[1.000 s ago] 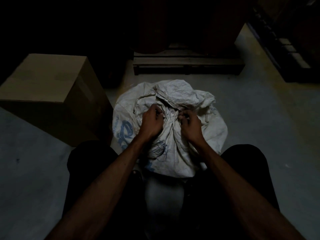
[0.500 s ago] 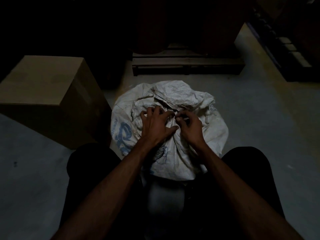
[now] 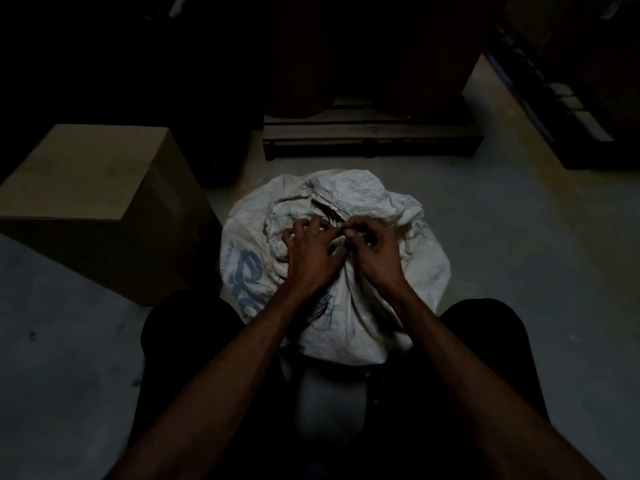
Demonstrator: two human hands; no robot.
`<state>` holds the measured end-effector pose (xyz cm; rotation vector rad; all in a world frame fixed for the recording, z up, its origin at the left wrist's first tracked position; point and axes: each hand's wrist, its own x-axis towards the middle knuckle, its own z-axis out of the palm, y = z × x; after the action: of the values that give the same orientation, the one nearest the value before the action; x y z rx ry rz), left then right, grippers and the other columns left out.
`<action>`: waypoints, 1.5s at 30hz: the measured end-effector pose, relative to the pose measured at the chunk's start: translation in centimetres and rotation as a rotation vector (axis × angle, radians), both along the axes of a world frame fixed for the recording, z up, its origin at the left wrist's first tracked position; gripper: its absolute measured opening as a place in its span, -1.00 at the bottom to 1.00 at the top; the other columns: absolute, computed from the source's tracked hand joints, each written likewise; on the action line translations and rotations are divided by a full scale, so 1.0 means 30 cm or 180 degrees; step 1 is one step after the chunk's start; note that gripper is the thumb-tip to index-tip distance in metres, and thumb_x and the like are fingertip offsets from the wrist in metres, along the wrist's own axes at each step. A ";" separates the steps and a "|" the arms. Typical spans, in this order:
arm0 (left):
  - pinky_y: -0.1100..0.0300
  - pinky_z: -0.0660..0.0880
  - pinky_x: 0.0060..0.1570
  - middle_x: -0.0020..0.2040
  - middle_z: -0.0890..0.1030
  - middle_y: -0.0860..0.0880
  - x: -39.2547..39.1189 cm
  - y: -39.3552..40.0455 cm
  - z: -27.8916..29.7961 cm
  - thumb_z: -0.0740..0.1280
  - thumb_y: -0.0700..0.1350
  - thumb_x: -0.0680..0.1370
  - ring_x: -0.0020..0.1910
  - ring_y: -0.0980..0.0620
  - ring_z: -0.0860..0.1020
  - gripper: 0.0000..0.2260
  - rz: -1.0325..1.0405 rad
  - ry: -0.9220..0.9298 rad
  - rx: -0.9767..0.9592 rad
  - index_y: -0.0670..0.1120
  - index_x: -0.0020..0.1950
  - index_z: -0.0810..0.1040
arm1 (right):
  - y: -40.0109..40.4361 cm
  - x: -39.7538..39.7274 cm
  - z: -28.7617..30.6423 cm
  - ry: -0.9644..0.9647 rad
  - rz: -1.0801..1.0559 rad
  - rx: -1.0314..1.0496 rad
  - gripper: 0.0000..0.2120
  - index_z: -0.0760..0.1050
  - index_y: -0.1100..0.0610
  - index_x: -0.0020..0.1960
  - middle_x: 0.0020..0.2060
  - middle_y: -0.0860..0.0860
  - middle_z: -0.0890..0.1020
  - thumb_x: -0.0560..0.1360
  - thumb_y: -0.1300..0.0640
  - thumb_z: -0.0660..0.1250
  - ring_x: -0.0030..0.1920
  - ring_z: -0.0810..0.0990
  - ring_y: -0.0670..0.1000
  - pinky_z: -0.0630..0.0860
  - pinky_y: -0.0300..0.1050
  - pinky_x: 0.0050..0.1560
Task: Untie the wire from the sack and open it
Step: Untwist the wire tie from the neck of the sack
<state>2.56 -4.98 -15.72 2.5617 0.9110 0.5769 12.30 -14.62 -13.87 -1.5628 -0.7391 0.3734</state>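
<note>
Now | left hand (image 3: pixel 311 258), right hand (image 3: pixel 374 254) pinching sack (image 3: pixel 349 199) neck; wire unclear

1 sack (image 3: pixel 346 327), 2 hands, 1 cardboard box (image 3: pixel 100 202), 1 wooden pallet (image 3: pixel 372 142)

Sack (image 3: pixel 346 323) between knees, box (image 3: pixel 93 202) left, pallet (image 3: pixel 370 143) behind.

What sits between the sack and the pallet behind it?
Only bare floor shows between the sack and the pallet in the head view; they stand apart.
</note>
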 end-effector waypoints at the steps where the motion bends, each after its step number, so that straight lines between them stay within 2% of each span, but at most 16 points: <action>1: -0.05 0.21 0.23 0.18 0.52 0.11 -0.003 0.000 0.018 0.31 0.12 0.52 0.25 -0.05 0.33 -0.73 -0.0009 -0.0160 -0.0066 0.20 0.21 0.60 | 0.000 0.002 0.022 -0.0003 0.0041 0.0012 -0.90 0.63 0.16 -0.03 -0.09 0.00 0.70 0.52 0.30 0.37 -0.05 0.66 -0.03 0.56 -0.09 -0.05; 3: 0.03 0.22 0.22 0.16 0.52 0.12 -0.010 0.003 0.058 0.34 0.08 0.54 0.25 0.00 0.31 -0.77 -0.0056 -0.0552 -0.0376 0.19 0.18 0.63 | -0.002 0.010 0.067 -0.0080 0.0122 0.0029 -0.91 0.63 0.15 -0.03 -0.10 -0.02 0.69 0.53 0.29 0.37 -0.07 0.66 -0.02 0.56 -0.03 -0.08; 5: 0.06 0.35 0.19 0.09 0.54 0.14 -0.016 0.016 0.102 0.36 0.06 0.55 0.22 0.03 0.34 -0.83 -0.0190 -0.0899 -0.0800 0.16 0.12 0.66 | -0.002 0.013 0.124 -0.0051 0.0182 0.0098 -0.91 0.63 0.18 -0.03 -0.12 0.00 0.69 0.54 0.31 0.36 -0.13 0.65 -0.05 0.55 -0.09 -0.15; 8: 0.13 0.51 -0.01 -0.05 0.62 0.21 -0.041 0.042 0.181 0.43 -0.02 0.54 0.06 0.20 0.52 -0.87 -0.0365 -0.1251 -0.1372 0.06 0.08 0.69 | 0.014 0.001 0.225 0.0007 0.0323 0.0112 -0.93 0.62 0.23 -0.01 -0.12 0.06 0.68 0.54 0.29 0.36 -0.25 0.62 -0.07 0.53 -0.16 -0.27; 11: 0.39 0.48 -0.18 -0.09 0.69 0.14 -0.082 0.069 0.272 0.44 -0.11 0.54 -0.07 0.28 0.62 -0.87 -0.0392 -0.1356 -0.1543 -0.05 0.07 0.71 | 0.049 -0.027 0.324 -0.0008 0.0463 0.0103 -0.93 0.62 0.21 0.00 -0.09 0.05 0.67 0.56 0.25 0.37 -0.31 0.59 -0.14 0.48 -0.28 -0.35; 13: 0.44 0.46 -0.23 -0.08 0.71 0.08 -0.107 0.091 0.324 0.43 -0.14 0.55 -0.06 0.26 0.63 -0.89 -0.0335 -0.1416 -0.1496 -0.07 0.05 0.71 | 0.081 -0.047 0.384 -0.0063 0.0512 0.0128 -0.93 0.62 0.22 0.00 -0.11 0.00 0.68 0.55 0.25 0.37 -0.34 0.58 -0.17 0.46 -0.31 -0.37; 18: 0.19 0.59 -0.05 -0.07 0.72 0.06 -0.163 0.185 0.440 0.42 -0.13 0.56 -0.02 0.17 0.67 -0.91 -0.0172 -0.1627 -0.1553 -0.06 0.01 0.71 | 0.173 -0.079 0.493 -0.0302 0.0467 0.0115 -0.90 0.64 0.17 0.03 -0.12 -0.03 0.69 0.53 0.22 0.40 -0.33 0.58 -0.14 0.49 -0.27 -0.32; 20: 0.18 0.59 -0.05 -0.10 0.72 0.06 -0.196 0.243 0.476 0.41 -0.14 0.57 -0.05 0.17 0.67 -0.92 -0.0042 -0.1769 -0.1488 -0.08 -0.01 0.70 | 0.217 -0.087 0.502 -0.0635 0.0548 -0.0063 -0.87 0.65 0.09 0.05 -0.13 -0.05 0.70 0.50 0.15 0.45 -0.25 0.64 -0.09 0.51 -0.24 -0.27; 23: 0.20 0.53 -0.13 -0.21 0.67 0.08 -0.264 0.326 0.530 0.39 -0.20 0.58 -0.21 0.23 0.62 -0.92 0.0278 -0.2092 -0.1606 -0.05 -0.05 0.68 | 0.295 -0.130 0.486 -0.1065 0.0832 -0.0596 -0.83 0.67 0.03 0.04 -0.15 -0.10 0.71 0.47 0.03 0.48 -0.24 0.66 -0.15 0.49 -0.28 -0.27; 26: 0.27 0.54 -0.15 -0.23 0.64 0.07 -0.348 0.396 0.579 0.38 -0.25 0.58 -0.28 0.32 0.58 -0.87 0.0591 -0.2422 -0.1747 -0.02 -0.08 0.63 | 0.392 -0.212 0.482 -0.1188 0.1056 -0.0799 -0.86 0.69 0.04 0.01 -0.14 -0.10 0.72 0.47 0.05 0.47 -0.17 0.66 -0.21 0.46 -0.38 -0.24; 28: 0.34 0.56 -0.12 -0.16 0.67 0.04 -0.409 0.444 0.595 0.38 -0.25 0.58 -0.19 0.30 0.62 -0.89 0.0704 -0.2618 -0.1894 -0.06 -0.03 0.64 | 0.461 -0.273 0.498 -0.1189 0.1055 -0.0727 -0.90 0.68 0.03 -0.02 -0.19 -0.13 0.71 0.47 0.09 0.47 -0.25 0.65 -0.21 0.47 -0.41 -0.27; 30: 0.31 0.58 -0.04 -0.06 0.70 -0.02 -0.476 0.505 0.595 0.38 -0.24 0.58 -0.06 0.16 0.66 -0.89 0.0817 -0.2787 -0.2061 -0.11 0.06 0.67 | 0.543 -0.332 0.511 -0.1171 0.1091 -0.0646 -0.97 0.67 0.03 -0.10 -0.26 -0.16 0.68 0.47 0.11 0.48 -0.25 0.63 -0.26 0.45 -0.45 -0.27; 32: 0.29 0.57 -0.01 -0.05 0.69 -0.02 -0.545 0.565 0.591 0.37 -0.25 0.59 -0.06 0.16 0.65 -0.87 0.0919 -0.2791 -0.2061 -0.17 0.10 0.66 | 0.624 -0.391 0.514 -0.1156 0.1223 -0.0663 -0.99 0.67 0.03 -0.13 -0.28 -0.17 0.66 0.47 0.10 0.47 -0.22 0.62 -0.29 0.45 -0.46 -0.24; 36: 0.06 0.59 0.05 -0.08 0.69 -0.01 -0.674 0.662 0.554 0.34 -0.27 0.60 -0.06 0.06 0.66 -0.87 0.0819 -0.2564 -0.1933 -0.09 0.04 0.65 | 0.763 -0.521 0.507 -0.0759 0.1369 -0.0514 -0.90 0.67 0.13 -0.05 -0.20 -0.01 0.71 0.50 0.10 0.45 -0.23 0.65 -0.12 0.57 -0.20 -0.22; 40: 0.13 0.59 0.10 -0.02 0.71 0.02 -0.793 0.712 0.486 0.41 -0.28 0.54 0.03 0.08 0.66 -0.80 0.0837 -0.2044 -0.1774 -0.05 0.10 0.68 | 0.873 -0.634 0.492 0.0090 0.1465 -0.0357 -0.88 0.64 0.25 0.02 -0.18 0.11 0.68 0.55 0.21 0.40 -0.29 0.61 -0.06 0.51 -0.31 -0.36; 45: 0.09 0.62 0.04 -0.10 0.72 0.03 -0.875 0.769 0.429 0.48 -0.16 0.50 -0.05 0.11 0.68 -0.89 0.1059 -0.1935 -0.1448 -0.01 0.00 0.70 | 0.997 -0.710 0.455 0.0662 0.1433 -0.0468 -0.88 0.64 0.25 0.01 -0.21 0.10 0.66 0.53 0.21 0.42 -0.33 0.55 -0.03 0.45 -0.23 -0.38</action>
<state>-23.70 18.07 -2.85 1.6927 1.0831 1.0306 -9.00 15.28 -0.21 -1.4569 -0.9135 0.9256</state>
